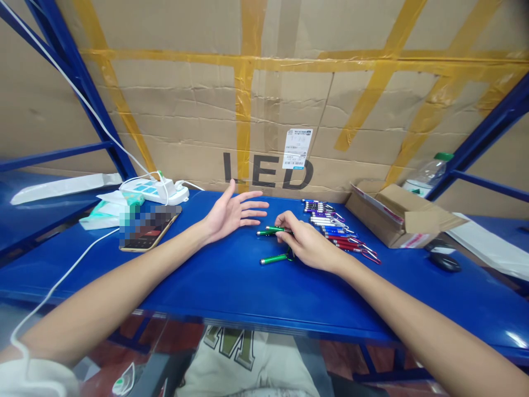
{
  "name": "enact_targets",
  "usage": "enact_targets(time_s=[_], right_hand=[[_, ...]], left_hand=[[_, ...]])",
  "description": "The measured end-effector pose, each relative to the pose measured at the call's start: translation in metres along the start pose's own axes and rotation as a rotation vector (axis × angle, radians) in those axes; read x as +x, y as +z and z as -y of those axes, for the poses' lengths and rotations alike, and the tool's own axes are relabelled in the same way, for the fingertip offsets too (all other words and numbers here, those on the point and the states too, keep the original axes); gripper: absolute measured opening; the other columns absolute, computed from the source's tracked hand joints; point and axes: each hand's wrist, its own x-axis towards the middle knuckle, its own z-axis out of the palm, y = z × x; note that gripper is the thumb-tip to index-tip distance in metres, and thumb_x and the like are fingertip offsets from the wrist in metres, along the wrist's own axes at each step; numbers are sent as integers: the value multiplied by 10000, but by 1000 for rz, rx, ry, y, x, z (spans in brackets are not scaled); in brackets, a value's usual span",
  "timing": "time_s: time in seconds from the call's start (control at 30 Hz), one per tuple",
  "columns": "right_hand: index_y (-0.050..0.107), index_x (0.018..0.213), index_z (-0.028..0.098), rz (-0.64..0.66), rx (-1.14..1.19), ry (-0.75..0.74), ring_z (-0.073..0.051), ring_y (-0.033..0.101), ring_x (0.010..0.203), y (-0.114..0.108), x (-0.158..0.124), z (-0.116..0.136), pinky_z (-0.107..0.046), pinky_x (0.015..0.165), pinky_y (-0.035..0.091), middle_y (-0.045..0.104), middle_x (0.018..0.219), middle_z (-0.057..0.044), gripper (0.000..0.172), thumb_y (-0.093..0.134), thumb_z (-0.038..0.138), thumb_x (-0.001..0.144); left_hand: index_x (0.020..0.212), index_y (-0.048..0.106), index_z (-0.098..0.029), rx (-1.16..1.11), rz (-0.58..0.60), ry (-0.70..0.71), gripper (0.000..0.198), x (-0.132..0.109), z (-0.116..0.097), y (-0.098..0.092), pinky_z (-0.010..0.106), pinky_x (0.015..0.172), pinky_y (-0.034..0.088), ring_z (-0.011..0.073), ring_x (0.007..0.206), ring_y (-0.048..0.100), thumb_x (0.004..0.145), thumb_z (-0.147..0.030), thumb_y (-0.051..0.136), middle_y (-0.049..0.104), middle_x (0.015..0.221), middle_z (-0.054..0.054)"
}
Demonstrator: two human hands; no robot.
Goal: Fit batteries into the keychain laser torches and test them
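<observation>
Palm turned up and fingers spread, my left hand (234, 214) holds nothing above the blue table (231, 281). My right hand (303, 240) pinches a green metallic pen-like stick (270, 231) between thumb and fingers, its silver end pointing left. Just below it, another green stick (273, 259) lies on the table, its right end partly hidden by my right hand. Right of that hand, a column of similar sticks with carabiner clips runs from dark and purple ones (317, 208) through white (326, 221) and blue (336, 231) to red (349, 244).
An open cardboard box (397, 218) sits at the right, near a black mouse (444, 262) and a plastic bottle (430, 171). On the left are a phone (151, 231), a white power strip (176, 194) and a packet (118, 209). Large cardboard (185, 121) stands behind the table.
</observation>
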Motion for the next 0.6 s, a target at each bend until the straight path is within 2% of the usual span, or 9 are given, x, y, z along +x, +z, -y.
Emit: enact_targets(time_s=[0.37,0.53,0.6], right_hand=[[458,1137,262,-49,-2,29,-223,671,797,-2,2,2,-338,727,451,721,913,-22,37,468,279,1106],[478,1109,257,37,86,37,-198,659,759,-4,1,7,-327,735,471,718,880,-4,28,482,282,1097],[478,1110,259,28,133,32,-192,659,757,-4,1,7,-320,736,475,718,873,3,39,483,296,1100]], left_hand=[[1542,574,-140,-34,-2,-11,884,2,1,-3,473,1021,553,383,1316,657,1047,-804,266,663,1483,230],[1544,574,-134,-27,-17,-11,899,1,0,-1,470,1011,557,386,1310,662,1039,-815,274,661,1484,237],[1542,577,-130,-30,-15,-8,903,1,0,-1,473,1009,558,388,1303,666,1039,-815,271,663,1479,241]])
